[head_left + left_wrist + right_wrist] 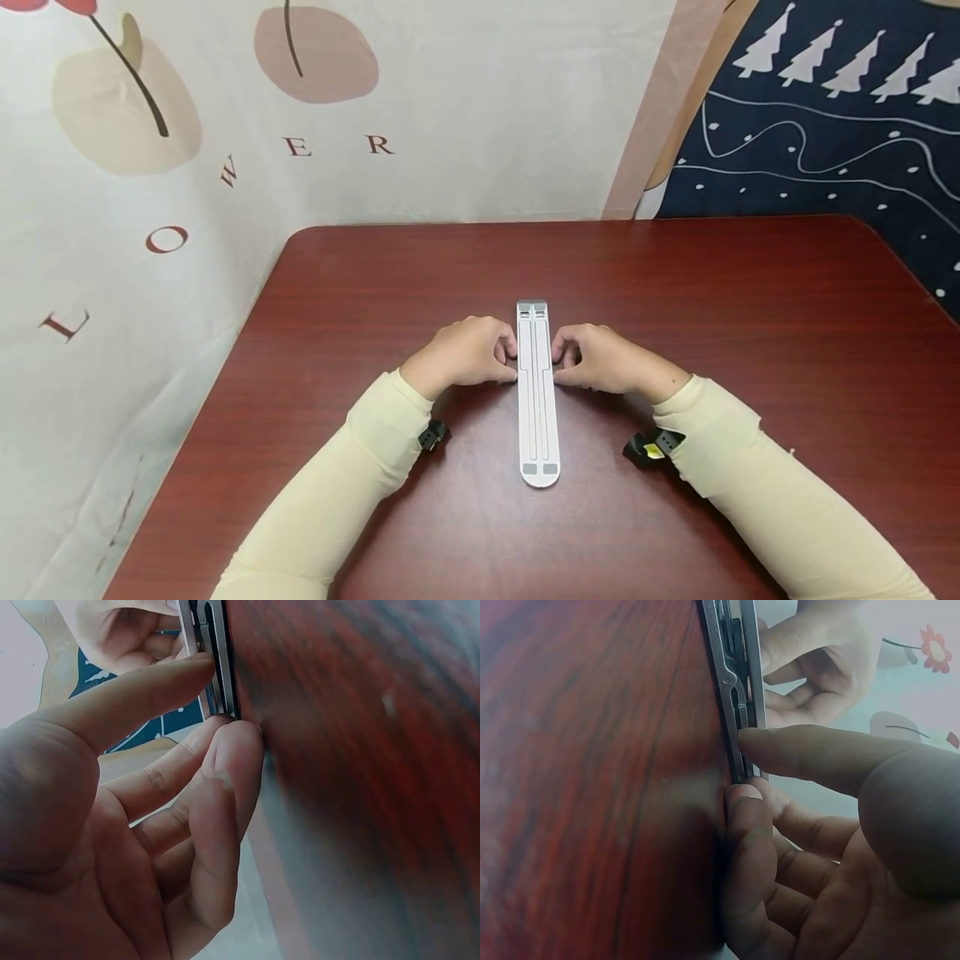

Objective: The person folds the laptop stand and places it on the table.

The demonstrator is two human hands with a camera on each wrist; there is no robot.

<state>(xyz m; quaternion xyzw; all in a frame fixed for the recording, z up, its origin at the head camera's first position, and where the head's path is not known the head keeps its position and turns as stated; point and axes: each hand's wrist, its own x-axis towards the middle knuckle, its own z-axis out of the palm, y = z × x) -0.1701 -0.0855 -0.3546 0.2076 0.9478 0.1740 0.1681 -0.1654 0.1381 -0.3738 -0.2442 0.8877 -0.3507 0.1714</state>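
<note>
A folded silver laptop stand [537, 400] lies lengthwise on the table, with grey pads at both ends. On its left side, my left hand [472, 352] grips the edge with curled fingers and thumb. From the opposite side my right hand [600, 358] holds the other edge in much the same way. The left wrist view shows the left thumb [157, 694] against the stand's side [214, 652], with fingertips near the table. In the right wrist view the right thumb [802, 746] touches the layered metal bars [735, 682] of the stand.
The reddish-brown wooden table [360, 267] has rounded far corners. Behind it hangs a pale printed cloth [480, 100] with letters, beside a dark blue cloth [825, 150] with white trees. A small black device [645, 450] sits at the right wrist, another [433, 435] at the left.
</note>
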